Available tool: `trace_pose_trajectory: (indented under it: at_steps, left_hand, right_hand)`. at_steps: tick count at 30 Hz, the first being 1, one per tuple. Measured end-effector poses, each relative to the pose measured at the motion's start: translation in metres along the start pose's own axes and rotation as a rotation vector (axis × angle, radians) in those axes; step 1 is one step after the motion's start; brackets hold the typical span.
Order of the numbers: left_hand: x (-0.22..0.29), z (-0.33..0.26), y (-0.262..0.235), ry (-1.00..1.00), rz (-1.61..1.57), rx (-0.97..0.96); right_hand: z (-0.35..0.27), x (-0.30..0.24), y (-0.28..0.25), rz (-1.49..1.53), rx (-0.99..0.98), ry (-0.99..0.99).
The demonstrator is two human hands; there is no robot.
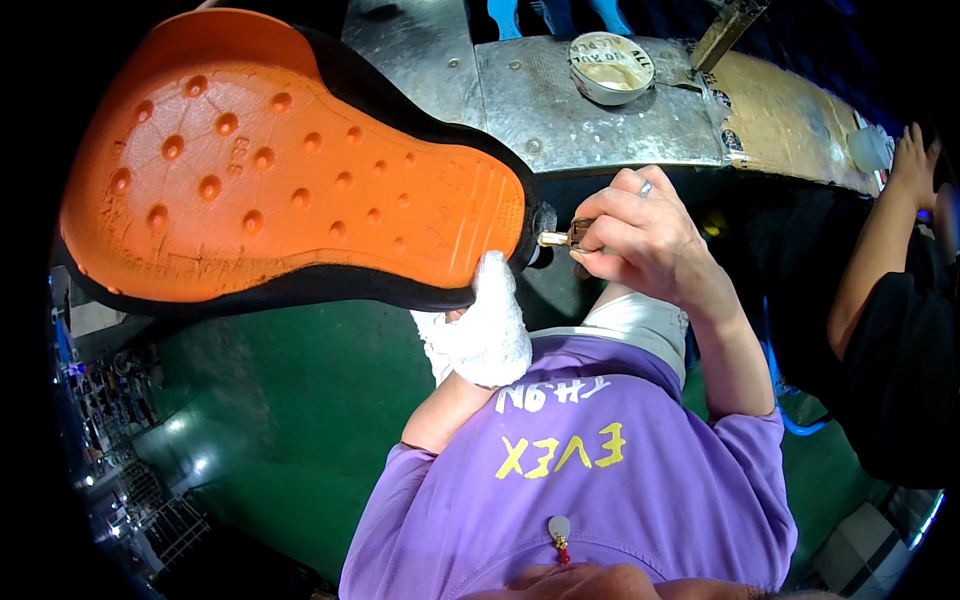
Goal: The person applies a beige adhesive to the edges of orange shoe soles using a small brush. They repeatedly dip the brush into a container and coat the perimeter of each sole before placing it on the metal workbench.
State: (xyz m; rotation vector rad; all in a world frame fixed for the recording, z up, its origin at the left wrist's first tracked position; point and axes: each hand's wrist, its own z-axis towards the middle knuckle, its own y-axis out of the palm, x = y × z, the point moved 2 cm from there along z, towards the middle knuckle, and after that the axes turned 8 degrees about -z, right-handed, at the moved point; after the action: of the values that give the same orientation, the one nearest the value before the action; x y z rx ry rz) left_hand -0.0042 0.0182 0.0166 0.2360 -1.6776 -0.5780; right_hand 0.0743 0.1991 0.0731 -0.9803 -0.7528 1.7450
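Observation:
A large saddle-shaped orange pad [290, 190] with rows of round dimples and a black rim fills the left of the view, its narrow end toward me. My left hand [485, 330], in a white glove, grips that narrow end from below, the thumb lying along its edge. In my bare right hand [645, 235], pinched fingers hold a small brush-like tool [555, 239] with a pale tip and brown grip. Its tip is right by the pad's narrow end; whether they touch I cannot tell. The pad's underside is hidden.
A bowl [611, 70] with cream-coloured contents stands on the metal-topped bench [590, 130]. Brown board [790, 110] covers the bench's right part, with a whitish cup [870, 148] at its edge. Another person's arm [880, 240] reaches in at the right. The floor [270, 400] is green.

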Motion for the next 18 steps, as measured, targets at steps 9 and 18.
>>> trace_pose_trajectory:
  at_steps: [9, 18]
  left_hand:
    - [0.016, 0.003, 0.009, -0.135, -0.075, -0.047]
    - [0.045, 0.067, -0.002, -0.087, -0.539, -0.007]
  right_hand:
    - [-0.02, 0.005, 0.008, 0.077, 0.0, 0.054]
    - [-0.061, 0.02, 0.032, 0.126, 0.172, 0.238]
